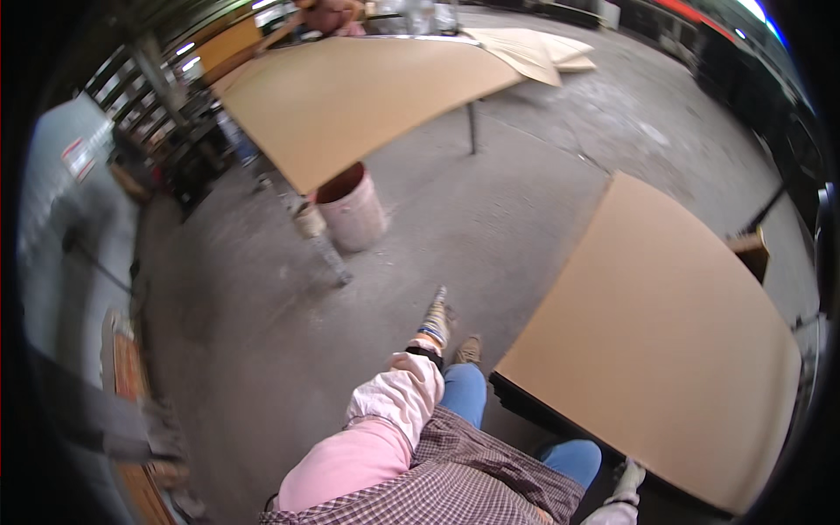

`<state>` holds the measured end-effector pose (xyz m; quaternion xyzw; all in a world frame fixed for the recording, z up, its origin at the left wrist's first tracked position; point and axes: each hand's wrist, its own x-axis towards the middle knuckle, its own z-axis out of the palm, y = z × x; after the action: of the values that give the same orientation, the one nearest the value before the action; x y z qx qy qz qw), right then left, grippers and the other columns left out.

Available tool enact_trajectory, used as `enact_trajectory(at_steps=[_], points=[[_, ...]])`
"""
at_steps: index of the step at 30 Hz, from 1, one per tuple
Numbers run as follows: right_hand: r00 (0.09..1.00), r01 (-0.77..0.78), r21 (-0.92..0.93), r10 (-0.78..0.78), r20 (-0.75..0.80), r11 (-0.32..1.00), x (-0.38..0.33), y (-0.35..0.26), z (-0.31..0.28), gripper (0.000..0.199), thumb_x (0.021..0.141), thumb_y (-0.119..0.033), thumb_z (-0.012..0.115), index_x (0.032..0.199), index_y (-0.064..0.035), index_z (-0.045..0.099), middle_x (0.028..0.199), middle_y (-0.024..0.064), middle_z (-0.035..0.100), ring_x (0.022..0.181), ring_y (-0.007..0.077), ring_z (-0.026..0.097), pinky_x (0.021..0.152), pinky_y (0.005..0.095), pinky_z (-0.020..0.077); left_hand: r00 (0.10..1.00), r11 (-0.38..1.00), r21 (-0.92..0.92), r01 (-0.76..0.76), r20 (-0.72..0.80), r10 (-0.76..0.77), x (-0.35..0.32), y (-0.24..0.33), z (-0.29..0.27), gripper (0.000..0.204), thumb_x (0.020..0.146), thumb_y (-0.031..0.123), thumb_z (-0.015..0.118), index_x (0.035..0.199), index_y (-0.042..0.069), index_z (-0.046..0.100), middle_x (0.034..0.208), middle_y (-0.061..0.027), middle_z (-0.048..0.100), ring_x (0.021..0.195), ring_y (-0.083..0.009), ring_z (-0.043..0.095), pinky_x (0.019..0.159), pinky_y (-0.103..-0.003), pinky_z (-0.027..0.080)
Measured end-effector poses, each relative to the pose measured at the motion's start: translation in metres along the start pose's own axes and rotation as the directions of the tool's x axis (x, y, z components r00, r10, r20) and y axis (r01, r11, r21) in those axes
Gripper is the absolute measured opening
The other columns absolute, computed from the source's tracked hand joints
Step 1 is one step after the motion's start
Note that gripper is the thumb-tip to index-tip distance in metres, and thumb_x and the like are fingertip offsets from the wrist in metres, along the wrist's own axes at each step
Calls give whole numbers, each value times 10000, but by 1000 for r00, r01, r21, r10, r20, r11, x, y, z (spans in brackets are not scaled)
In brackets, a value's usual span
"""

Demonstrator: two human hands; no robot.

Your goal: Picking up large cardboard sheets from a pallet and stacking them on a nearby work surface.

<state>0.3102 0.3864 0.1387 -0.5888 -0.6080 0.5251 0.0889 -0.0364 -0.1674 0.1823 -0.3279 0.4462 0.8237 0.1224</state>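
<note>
From my head view, my gloved left hand [436,320] hangs free over the concrete floor [455,210], fingers loosely together, holding nothing. My gloved right hand [626,481], half cut off at the lower edge, touches the near board [665,341]; its grip I cannot tell.

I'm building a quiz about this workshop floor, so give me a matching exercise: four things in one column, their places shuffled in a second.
Things:
1. bucket
2. near board
3. left hand
4. right hand

Places:
A. at the near board's lower corner
B. on the floor under the far board's corner
C. lower right of the picture
D. over the bare floor, gloved

Pairs: 1-B, 2-C, 3-D, 4-A
</note>
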Motion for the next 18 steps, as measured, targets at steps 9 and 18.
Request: enact_trajectory(at_steps=[9, 18], points=[[970, 116, 107, -136, 200, 987, -97, -70, 3, 157, 776, -202, 494, 788, -50, 527, 706, 63, 562, 628, 155, 538, 485, 263, 433, 918, 823, -410, -393, -222, 328, -44, 159, -167, 946, 560, 657, 544, 1243, 98, 203, 1190, -155, 349, 1117, -322, 314, 914, -428, 236], [573, 299, 355, -464, 676, 886, -230, -168, 227, 321, 719, -121, 604, 968, 4, 444, 749, 90, 537, 606, 157, 541, 517, 258, 455, 659, 735, 39, -677, 479, 581, -105, 177, 106, 303, 770, 261, 495, 983, 48, 522, 873, -75, 566, 813, -177, 526, 720, -323, 429]])
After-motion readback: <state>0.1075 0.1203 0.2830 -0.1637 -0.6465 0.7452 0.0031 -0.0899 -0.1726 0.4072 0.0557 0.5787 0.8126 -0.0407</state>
